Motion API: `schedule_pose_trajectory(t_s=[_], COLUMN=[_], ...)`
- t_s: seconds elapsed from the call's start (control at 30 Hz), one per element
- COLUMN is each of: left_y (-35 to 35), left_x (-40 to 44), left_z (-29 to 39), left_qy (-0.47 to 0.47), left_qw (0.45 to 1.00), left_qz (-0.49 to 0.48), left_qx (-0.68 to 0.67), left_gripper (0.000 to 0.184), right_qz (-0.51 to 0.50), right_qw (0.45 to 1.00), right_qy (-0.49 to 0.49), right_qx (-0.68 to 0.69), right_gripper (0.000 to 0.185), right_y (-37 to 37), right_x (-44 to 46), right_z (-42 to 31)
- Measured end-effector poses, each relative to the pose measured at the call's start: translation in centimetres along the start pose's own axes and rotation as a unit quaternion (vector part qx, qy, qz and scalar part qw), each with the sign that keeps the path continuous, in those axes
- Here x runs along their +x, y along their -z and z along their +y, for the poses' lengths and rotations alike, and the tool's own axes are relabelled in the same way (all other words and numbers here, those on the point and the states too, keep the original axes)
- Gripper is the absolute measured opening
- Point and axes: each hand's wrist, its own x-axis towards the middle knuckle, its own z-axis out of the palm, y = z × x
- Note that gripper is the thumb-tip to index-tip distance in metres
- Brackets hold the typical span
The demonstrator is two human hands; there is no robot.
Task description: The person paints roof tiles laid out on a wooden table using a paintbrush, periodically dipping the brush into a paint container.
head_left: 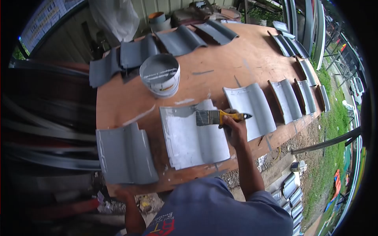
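My right hand (235, 128) is closed round the yellow handle of a paintbrush (208, 117). The grey-coated bristles lie over the upper part of a white-coated roof tile (189, 139), whose top edge shows grey paint. To its left is a grey-painted tile (126, 155), and to its right another whitish tile (252, 108). Behind them stands a white bucket (160, 76) with grey paint inside. My left hand (125, 195) hangs low by the near left edge of the wooden table (208, 70), dim and blurred, so its fingers cannot be made out.
Dark grey tiles (181, 40) line the table's far edge, and more tiles (289, 100) stand along the right. A plastic sheet (114, 19) hangs behind. At the lower right are a small bucket (298, 166) and further tiles (289, 187) on the ground.
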Motion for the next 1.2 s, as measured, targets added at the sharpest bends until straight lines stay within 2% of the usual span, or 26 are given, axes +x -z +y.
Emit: schedule_pose_trajectory(t_s=[0.03, 0.07, 0.1, 0.17, 0.2, 0.23, 0.3, 0.33, 0.4, 0.43, 0.47, 0.5, 0.57, 0.63, 0.7, 0.77, 0.83, 0.87, 0.93, 0.97, 1.03, 1.07, 1.17, 1.2], left_y=[-2.8, -1.5, 0.7, 1.0, 0.6, 1.1, 3.3, 3.4, 3.3, 3.7, 4.5, 5.1, 5.2, 6.0, 7.2, 7.6, 7.9, 8.2, 8.5, 8.5, 8.6, 8.8, 7.6, 7.2], left_x=[0.7, 0.4, -0.2, -0.1, -0.1, -0.3, -0.6, -0.7, -0.8, -1.1, -1.3, -1.4, -1.5, -1.4, -1.6, -1.7, -1.7, -1.7, -2.0, -2.1, -1.9, -2.0, -1.9, -1.9], left_z=[-1.5, -0.5, 1.0, 1.6, 1.6, 2.2, 3.6, 3.9, 3.5, 3.7, 4.0, 4.3, 4.7, 5.1, 5.7, 5.9, 6.3, 6.6, 6.7, 6.8, 7.1, 7.1, 6.1, 5.8], left_qy=[-0.006, 0.105, 0.228, 0.231, 0.224, 0.232, 0.349, 0.359, 0.317, 0.325, 0.337, 0.347, 0.368, 0.387, 0.390, 0.392, 0.390, 0.402, 0.408, 0.411, 0.409, 0.407, 0.403, 0.403], left_qw=[0.995, 0.969, 0.911, 0.936, 0.954, 0.954, 0.877, 0.876, 0.915, 0.914, 0.903, 0.890, 0.883, 0.877, 0.859, 0.865, 0.871, 0.860, 0.852, 0.849, 0.849, 0.850, 0.858, 0.860], left_qz=[0.054, -0.015, -0.055, -0.024, 0.009, 0.004, 0.010, 0.007, 0.017, 0.012, 0.002, -0.006, 0.002, 0.016, -0.022, -0.028, -0.034, -0.027, -0.021, -0.026, -0.026, -0.033, -0.034, -0.031], left_qx=[-0.089, -0.225, -0.339, -0.264, -0.197, -0.190, -0.329, -0.321, -0.249, -0.240, -0.268, -0.295, -0.291, -0.285, -0.331, -0.312, -0.296, -0.314, -0.328, -0.331, -0.335, -0.331, -0.318, -0.312], left_gripper=[0.033, 0.035, 0.036, 0.041, 0.047, 0.047, 0.062, 0.062, 0.066, 0.066, 0.068, 0.071, 0.071, 0.072, 0.073, 0.073, 0.073, 0.074, 0.076, 0.077, 0.078, 0.079, 0.080, 0.080], right_qz=[0.030, 0.017, 0.006, 0.007, 0.002, -0.007, -0.030, -0.033, -0.036, -0.028, -0.036, -0.043, -0.065, -0.109, -0.207, -0.253, -0.249, -0.250, -0.161, -0.155, -0.183, -0.222, -0.297, -0.294], right_qw=[0.989, 0.969, 0.949, 0.859, 0.833, 0.831, 0.800, 0.795, 0.788, 0.784, 0.788, 0.785, 0.749, 0.742, 0.774, 0.764, 0.813, 0.814, 0.909, 0.911, 0.872, 0.848, 0.825, 0.827], right_qy=[0.024, 0.055, 0.077, 0.153, 0.148, 0.142, 0.156, 0.160, 0.155, 0.157, 0.207, 0.200, 0.269, 0.262, 0.185, 0.170, 0.113, 0.109, 0.041, 0.037, 0.092, 0.164, 0.139, 0.138], right_qx=[-0.146, -0.241, -0.305, -0.489, -0.533, -0.537, -0.579, -0.584, -0.594, -0.600, -0.578, -0.584, -0.602, -0.607, -0.569, -0.569, -0.514, -0.512, -0.382, -0.380, -0.445, -0.453, -0.460, -0.459], right_gripper=[0.036, 0.038, 0.036, 0.029, 0.023, 0.023, 0.021, 0.019, 0.018, 0.017, 0.016, 0.016, 0.015, 0.017, 0.021, 0.025, 0.025, 0.025, 0.026, 0.026, 0.026, 0.026, 0.027, 0.027], right_y=[-0.2, -0.6, -0.5, -1.0, -2.0, -2.0, -2.0, -2.4, -2.9, -3.0, -2.5, -2.7, -3.5, -4.2, -5.2, -5.8, -6.6, -6.4, -5.3, -4.7, -4.6, -4.4, -3.0, -2.5], right_x=[0.1, 0.3, 0.7, 1.6, 1.9, 2.5, 3.6, 4.1, 5.1, 5.8, 6.9, 7.6, 8.8, 9.4, 9.4, 9.1, 8.3, 8.3, 8.0, 7.2, 5.0, 3.7, -0.5, -1.4], right_z=[-0.3, -0.6, -0.3, 0.3, 0.1, 0.6, 1.7, 1.8, 1.9, 2.0, 3.0, 3.3, 3.6, 4.1, 4.8, 5.6, 6.5, 7.7, 10.8, 12.0, 13.4, 13.5, 13.2, 12.5])
